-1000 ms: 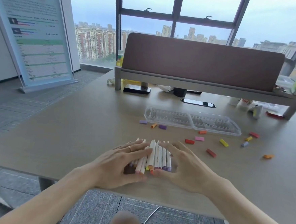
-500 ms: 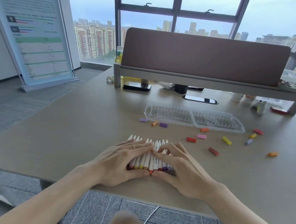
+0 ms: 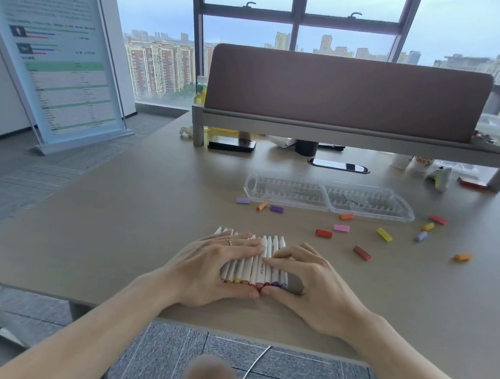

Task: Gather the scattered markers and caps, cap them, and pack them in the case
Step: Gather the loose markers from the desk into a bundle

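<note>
Several white markers (image 3: pixel 256 266) lie side by side in a flat row near the desk's front edge, coloured ends toward me, white tips pointing away. My left hand (image 3: pixel 216 271) presses on the row from the left, and my right hand (image 3: pixel 304 279) cups it from the right; both thumbs meet at the coloured ends. The clear plastic case (image 3: pixel 328 197) lies open and empty farther back. Loose caps are scattered in front of it: a purple cap (image 3: pixel 276 209), a red cap (image 3: pixel 324 233), a pink cap (image 3: pixel 341 228), a yellow cap (image 3: pixel 384 234) and an orange cap (image 3: pixel 463 257).
A brown divider panel on a grey shelf (image 3: pixel 344 133) crosses the desk's back. Under it sit a black phone (image 3: pixel 231 144) and a cable port (image 3: pixel 338 166). A standing poster (image 3: pixel 59 57) is on the floor to the left. The wooden desk (image 3: pixel 122 216) extends left.
Both hands have squeezed the markers from a loose bunch into an even row and shifted it slightly away from me. The caps and case have not moved.
</note>
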### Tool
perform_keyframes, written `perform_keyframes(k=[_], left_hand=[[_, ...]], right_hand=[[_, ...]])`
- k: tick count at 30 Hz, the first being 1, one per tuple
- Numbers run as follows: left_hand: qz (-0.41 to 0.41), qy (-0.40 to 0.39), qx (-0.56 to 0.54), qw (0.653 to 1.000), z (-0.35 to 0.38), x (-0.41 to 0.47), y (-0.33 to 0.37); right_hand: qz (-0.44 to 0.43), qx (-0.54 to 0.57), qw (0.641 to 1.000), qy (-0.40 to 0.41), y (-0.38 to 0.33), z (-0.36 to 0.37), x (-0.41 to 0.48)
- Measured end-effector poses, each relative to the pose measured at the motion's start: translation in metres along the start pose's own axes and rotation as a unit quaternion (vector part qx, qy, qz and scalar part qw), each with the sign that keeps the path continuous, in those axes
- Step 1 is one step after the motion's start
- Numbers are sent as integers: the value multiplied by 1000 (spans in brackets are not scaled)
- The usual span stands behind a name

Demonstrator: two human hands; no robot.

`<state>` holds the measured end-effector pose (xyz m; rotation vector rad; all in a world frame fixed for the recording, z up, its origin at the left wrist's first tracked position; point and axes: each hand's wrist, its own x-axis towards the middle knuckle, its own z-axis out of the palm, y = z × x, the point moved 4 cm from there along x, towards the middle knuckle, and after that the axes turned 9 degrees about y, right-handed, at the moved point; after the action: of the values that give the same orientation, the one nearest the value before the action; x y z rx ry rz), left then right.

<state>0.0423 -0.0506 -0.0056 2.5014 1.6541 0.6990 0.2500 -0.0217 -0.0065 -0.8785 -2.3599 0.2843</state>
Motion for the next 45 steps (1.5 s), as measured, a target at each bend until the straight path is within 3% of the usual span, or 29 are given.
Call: perform_keyframes(k=[18, 31, 36, 40, 45], left_hand=[[-38, 17, -72, 997, 4, -5, -3], [-47, 42, -94, 994, 2, -5, 1], [-68, 79, -111, 988, -9, -3, 5], [-133, 145, -104, 975, -29, 29, -6], [-228, 78, -11, 970, -29, 89, -42]], right_hand=[[-2, 14, 999, 40, 6, -7, -6], [-35, 31, 999, 24, 10, -7, -8], [35, 52, 995, 82, 13, -14, -6], [229, 205, 933, 187, 29, -14, 18], [331, 351, 843, 236, 48, 9, 49]])
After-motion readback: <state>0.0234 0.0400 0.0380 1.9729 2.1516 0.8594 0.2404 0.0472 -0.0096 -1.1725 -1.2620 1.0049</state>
